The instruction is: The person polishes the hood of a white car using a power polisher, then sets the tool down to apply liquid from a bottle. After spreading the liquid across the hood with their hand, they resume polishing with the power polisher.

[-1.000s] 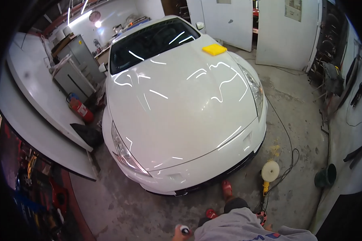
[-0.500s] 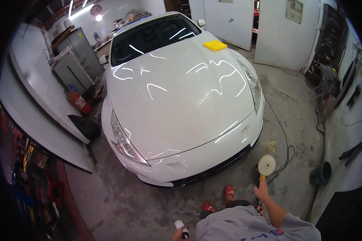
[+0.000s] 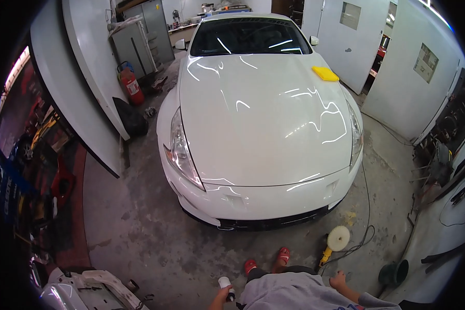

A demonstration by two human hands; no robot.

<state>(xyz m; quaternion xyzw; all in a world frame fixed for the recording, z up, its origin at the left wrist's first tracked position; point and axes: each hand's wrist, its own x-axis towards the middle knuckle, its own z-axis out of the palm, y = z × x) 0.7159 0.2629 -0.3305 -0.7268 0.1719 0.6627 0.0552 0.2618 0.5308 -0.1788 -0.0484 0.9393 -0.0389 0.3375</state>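
In the head view, my left hand (image 3: 220,298) is closed around a small white bottle (image 3: 224,282) with a dark end, low in front of my body. My right hand (image 3: 338,281) hangs at my right side, fingers curled, with nothing visible in it. Just beyond it, apart from the fingers, a yellow polisher (image 3: 326,255) rests on the floor with its round, pale pad (image 3: 338,238) facing up. Ahead stands a white car (image 3: 263,119), its hood closed and glossy. A folded yellow cloth (image 3: 325,74) lies on the hood's far right edge.
A dark cable (image 3: 368,206) runs along the floor right of the car. A dark green bucket (image 3: 393,273) stands near the right wall. A red fire extinguisher (image 3: 132,87) is at the left, beside grey cabinets (image 3: 134,46). A pale car part (image 3: 95,289) sits at lower left.
My right hand has let go of the polisher, which now rests on the floor. The view has shifted, bringing the car part at lower left into sight. My left hand keeps the bottle.
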